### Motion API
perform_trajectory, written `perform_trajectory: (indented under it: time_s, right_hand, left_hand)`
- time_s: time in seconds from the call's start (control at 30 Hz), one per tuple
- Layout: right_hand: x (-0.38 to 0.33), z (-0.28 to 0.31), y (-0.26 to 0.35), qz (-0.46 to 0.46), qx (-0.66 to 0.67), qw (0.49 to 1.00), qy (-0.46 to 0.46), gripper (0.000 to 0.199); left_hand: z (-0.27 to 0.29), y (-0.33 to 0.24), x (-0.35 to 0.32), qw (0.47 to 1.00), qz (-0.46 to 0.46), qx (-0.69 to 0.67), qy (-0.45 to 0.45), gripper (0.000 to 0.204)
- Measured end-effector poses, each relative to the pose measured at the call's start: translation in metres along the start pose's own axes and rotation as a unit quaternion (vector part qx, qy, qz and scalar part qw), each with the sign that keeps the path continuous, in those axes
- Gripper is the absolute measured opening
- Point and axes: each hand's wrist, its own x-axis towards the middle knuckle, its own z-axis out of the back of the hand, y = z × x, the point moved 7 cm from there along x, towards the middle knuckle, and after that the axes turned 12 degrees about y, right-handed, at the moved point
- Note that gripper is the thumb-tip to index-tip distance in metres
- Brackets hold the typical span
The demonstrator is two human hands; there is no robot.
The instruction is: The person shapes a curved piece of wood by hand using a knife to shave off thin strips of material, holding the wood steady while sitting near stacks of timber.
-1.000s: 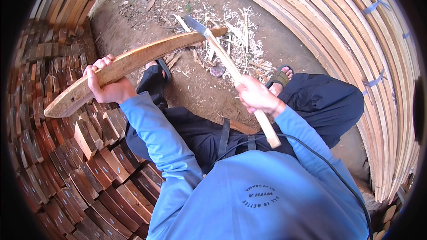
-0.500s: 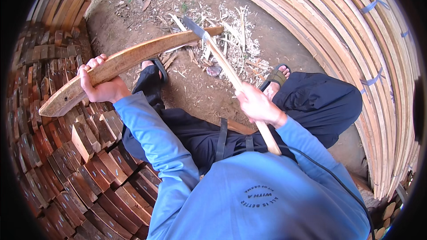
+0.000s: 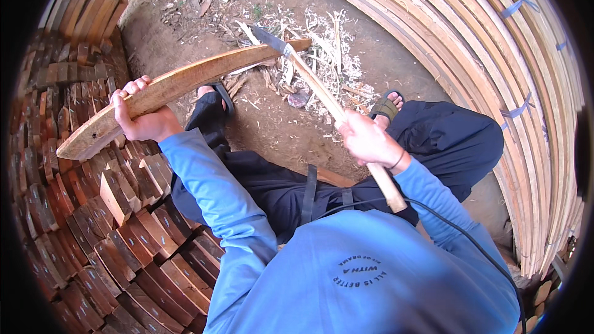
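Observation:
My left hand [image 3: 143,114] is wrapped around a long wooden board [image 3: 204,74], out to my left. The board slants from its blunt near end, which has a dark hole, to a narrow far end over the ground. In my right hand [image 3: 374,139] is the pale wooden handle of a long-handled knife [image 3: 318,89]. Its dark blade [image 3: 268,38] lies across the board near the far tip and seems to touch it. The handle's butt end reaches back over my lap.
Pale wood shavings [image 3: 337,65] litter the dirt floor beyond the board. Stacked wooden blocks [image 3: 117,247] crowd my left side. Long planks [image 3: 495,55], tied with blue strips, stand along the right. My sandaled feet [image 3: 388,106] flank the work, and a black cable [image 3: 445,219] crosses my right sleeve.
My right hand and the handle's butt end have shifted right and slightly down, tilting the handle. The blade stays near the board's far tip. The board and left hand have barely moved.

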Motion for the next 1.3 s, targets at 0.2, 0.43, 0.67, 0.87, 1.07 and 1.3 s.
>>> perform_trajectory:
  time_s: [0.2,0.43,0.67,0.87,1.07,1.3]
  right_hand:
    - [0.06,-0.001,0.033,0.057,0.004,0.998,-0.018,0.017]
    - [0.016,0.022,0.043,0.064,0.031,0.997,-0.017,0.016]
    - [0.01,-0.012,0.006,-0.006,0.024,1.0,-0.006,0.017]
    - [0.051,-0.004,0.029,0.026,0.041,0.999,-0.023,0.021]
    - [0.011,-0.003,0.004,0.051,0.072,0.996,0.009,0.015]
    - [0.02,-0.01,0.012,0.022,0.036,0.999,-0.005,0.015]
  left_hand:
    - [-0.019,0.0,-0.003,1.0,-0.007,0.024,0.005,0.02]
    - [0.005,0.0,0.0,1.0,-0.001,-0.006,0.0,0.02]
    - [-0.005,-0.001,-0.001,1.0,-0.001,0.001,0.01,0.02]
    - [-0.025,-0.001,-0.005,1.0,-0.004,0.017,0.016,0.019]
    - [-0.014,-0.002,-0.002,1.0,-0.003,0.009,-0.004,0.02]
    - [-0.022,-0.003,-0.012,1.0,-0.003,0.02,-0.004,0.02]
